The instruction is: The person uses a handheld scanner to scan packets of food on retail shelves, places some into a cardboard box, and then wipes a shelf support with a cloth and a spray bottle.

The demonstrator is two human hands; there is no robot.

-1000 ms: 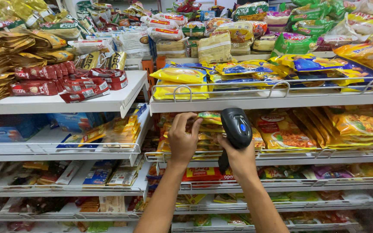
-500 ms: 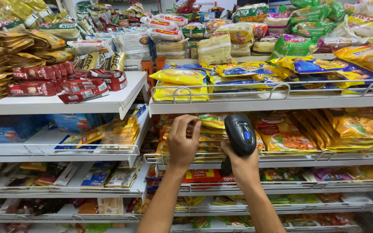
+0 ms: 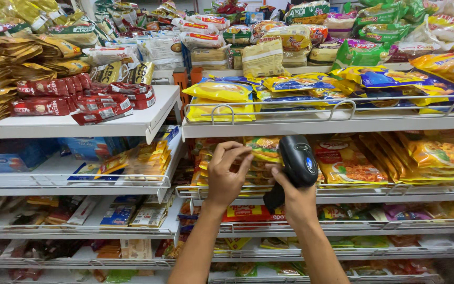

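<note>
Black and glossy, the handheld barcode scanner (image 3: pixel 297 160) sits upright in the person's right hand (image 3: pixel 295 195), fingers wrapped round its grip and its head level with the second wire shelf (image 3: pixel 337 190). Just beside it, the left hand (image 3: pixel 226 173) reaches into the same shelf with its fingers curled loosely, fingertips pinching the edge of a yellow and green snack packet (image 3: pixel 262 149) that lies on a stack of like packets. I cannot tell whether that packet is lifted or only touched. Both forearms rise from the bottom of the view, close together.

To the right of the scanner, orange noodle packets (image 3: pixel 350 163) lie flat in overlapping rows. On the shelf above, behind a white wire rail (image 3: pixel 337 108), are yellow and blue packets (image 3: pixel 222 94). Well to the left, on a white shelf board, red sachets (image 3: pixel 80 97) are heaped, with gold pouches (image 3: pixel 6 68) stacked beside them. Lower shelves carry more small packets, too dim to name.
</note>
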